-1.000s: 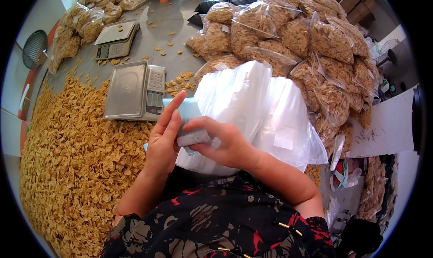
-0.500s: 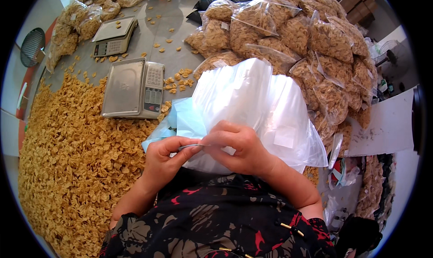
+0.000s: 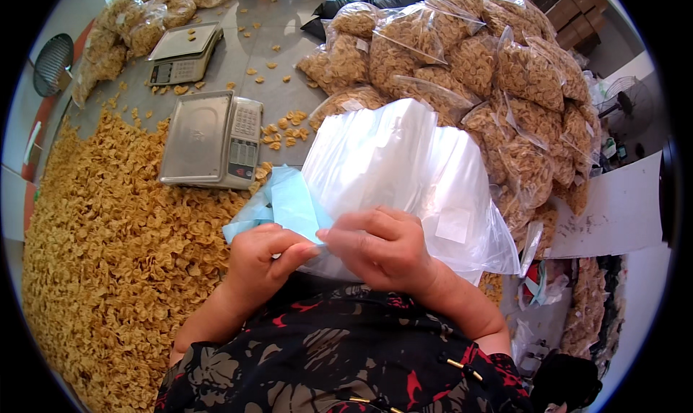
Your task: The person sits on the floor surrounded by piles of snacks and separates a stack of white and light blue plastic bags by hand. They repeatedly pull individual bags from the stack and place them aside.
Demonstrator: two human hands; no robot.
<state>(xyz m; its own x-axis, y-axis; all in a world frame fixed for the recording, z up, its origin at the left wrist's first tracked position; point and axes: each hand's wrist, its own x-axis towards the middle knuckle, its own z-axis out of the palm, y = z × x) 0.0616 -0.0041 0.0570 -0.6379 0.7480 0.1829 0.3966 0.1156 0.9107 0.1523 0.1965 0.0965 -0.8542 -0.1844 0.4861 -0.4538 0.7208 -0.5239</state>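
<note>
So, left hand (image 3: 263, 263) was pinched narrow, contents hidden; right hand (image 3: 386, 247) was blurred beside it, couldn't tell its grip. Thin light-blue sheet (image 3: 294, 201) lay just beyond, by the stacked translucent plastic bags (image 3: 368, 153). Looked like fingertip handling; next move called for a clean pinch.

The blue sheet (image 3: 294, 200) looks matt, the plastic bags (image 3: 372, 153) glossy.

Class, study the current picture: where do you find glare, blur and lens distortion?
Head view: bright glare whitens the clear plastic bags; head view: the right hand looks smeared, probably by motion, while the left hand is sharper; head view: the fisheye image bends edges toward its rim, with black corners.
</note>
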